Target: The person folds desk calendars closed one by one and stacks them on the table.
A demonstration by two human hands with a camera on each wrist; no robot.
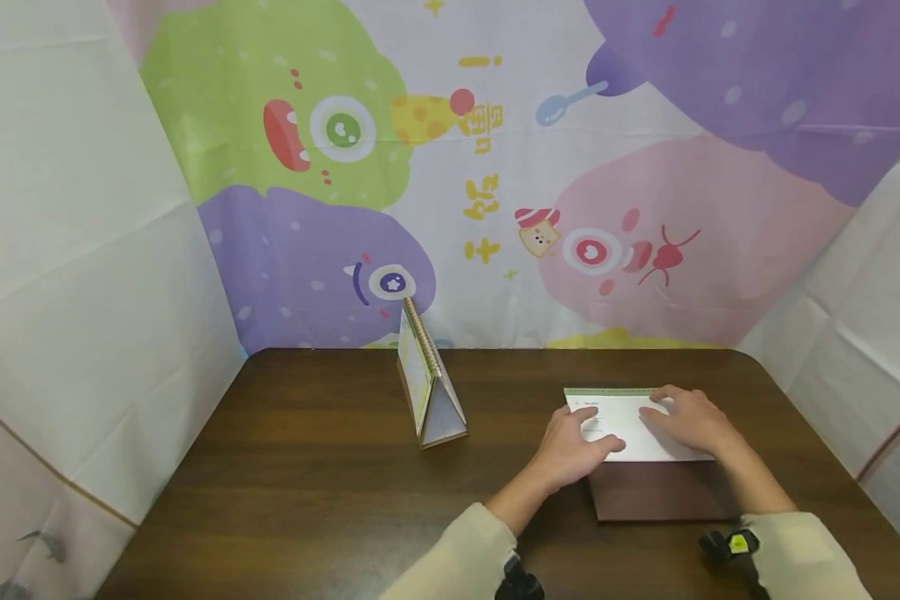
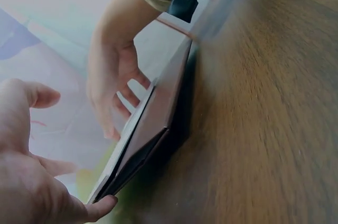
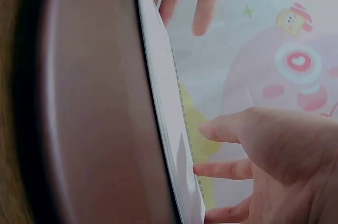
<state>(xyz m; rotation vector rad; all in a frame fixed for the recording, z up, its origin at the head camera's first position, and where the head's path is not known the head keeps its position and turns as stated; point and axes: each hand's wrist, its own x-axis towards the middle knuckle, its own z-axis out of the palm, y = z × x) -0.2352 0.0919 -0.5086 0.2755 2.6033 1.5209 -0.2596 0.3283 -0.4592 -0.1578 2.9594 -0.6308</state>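
Observation:
A desk calendar (image 1: 630,433) with white pages and a brown cover panel (image 1: 660,492) lies at the right of the table, its spiral binding along the far edge. My left hand (image 1: 570,446) is at its left side, fingers spread; in the left wrist view one fingertip touches the calendar's corner (image 2: 100,188). Over the right part of the page is my right hand (image 1: 693,421). Its loosely bent fingers meet the page edge near the binding in the right wrist view, with the thumb (image 3: 222,128) held apart. Neither hand wraps round the calendar.
Another spiral-bound desk calendar (image 1: 427,383) stands upright like a tent, left of my hands. The dark wooden table (image 1: 307,467) meets a cartoon-printed cloth (image 1: 480,300) at the back. Pale cloth hangs (image 1: 82,208) on the left and right.

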